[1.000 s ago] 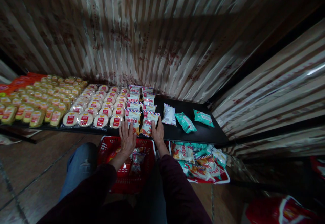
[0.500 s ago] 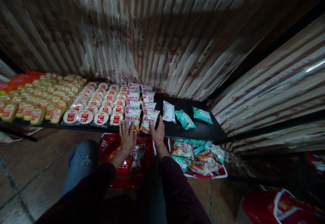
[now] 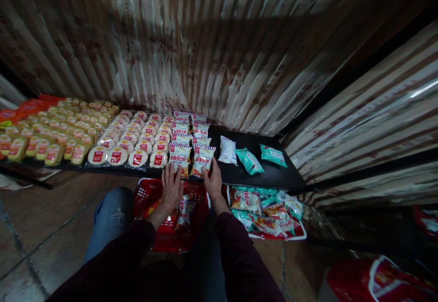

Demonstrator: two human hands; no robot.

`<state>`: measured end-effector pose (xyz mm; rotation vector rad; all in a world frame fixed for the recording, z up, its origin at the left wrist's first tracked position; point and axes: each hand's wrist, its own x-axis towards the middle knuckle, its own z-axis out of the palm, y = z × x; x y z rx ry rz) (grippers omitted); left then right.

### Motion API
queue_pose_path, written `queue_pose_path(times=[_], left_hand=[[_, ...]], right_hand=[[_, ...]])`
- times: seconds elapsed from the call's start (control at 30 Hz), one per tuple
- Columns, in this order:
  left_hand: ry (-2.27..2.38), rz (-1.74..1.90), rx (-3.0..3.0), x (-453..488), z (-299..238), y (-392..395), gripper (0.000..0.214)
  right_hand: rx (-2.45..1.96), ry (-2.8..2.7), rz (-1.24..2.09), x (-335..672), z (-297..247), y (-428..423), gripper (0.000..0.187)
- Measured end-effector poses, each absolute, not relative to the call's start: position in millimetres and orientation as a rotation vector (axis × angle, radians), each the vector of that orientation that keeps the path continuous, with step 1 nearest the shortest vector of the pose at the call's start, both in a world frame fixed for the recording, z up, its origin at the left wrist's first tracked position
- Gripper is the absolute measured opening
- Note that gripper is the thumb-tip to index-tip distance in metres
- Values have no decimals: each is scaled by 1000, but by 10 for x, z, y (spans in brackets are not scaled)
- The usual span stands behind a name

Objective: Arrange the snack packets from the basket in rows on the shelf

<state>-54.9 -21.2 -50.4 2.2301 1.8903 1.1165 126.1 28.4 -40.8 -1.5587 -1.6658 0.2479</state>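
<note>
Two front snack bags, white with red lettering and striped top edges, lie side by side on the black shelf (image 3: 249,181). My left hand (image 3: 171,188) rests its outstretched fingers on the lower edge of the left snack bag (image 3: 179,156). Against the lower right corner of the right snack bag (image 3: 202,157) is my right hand (image 3: 213,181), its thumb on the front and its fingers extended along the side. More bags of the same kind (image 3: 201,129) stand in two columns behind them. Below my hands sits a red basket (image 3: 143,238) with a few packets inside.
Rows of round white packaged cakes (image 3: 118,156) and yellow packaged cakes (image 3: 53,153) fill the shelf's left. A pale packet (image 3: 227,150) and teal packets (image 3: 250,161) lie to the right. A second basket (image 3: 301,232) holds several bags. Striped sheeting (image 3: 205,42) hangs behind.
The view has shifted slightly, so the cakes at left appear a little further right. My hands stay at the two front snack bags with barely any movement.
</note>
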Motion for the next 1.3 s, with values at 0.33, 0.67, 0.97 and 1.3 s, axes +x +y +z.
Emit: queue_pose_path(times=[0.33,0.67,0.97,1.3], left_hand=[[1924,1064,2242,-536,-508,-201,51],[1914,1072,2257,-546,-491,-191,54],[1859,1115,2205,-603,-428,-262,53],[1854,868,1857,-907,-1070,-1076,33]], right_hand=[[-1558,-1711,249,1258,-402,303,62],[-1578,-1694,260,1257,-399,295,66],[-1604,-1647,260,1249,-403,226,71],[-1539,-1509,126,1083,-414,-326,50]])
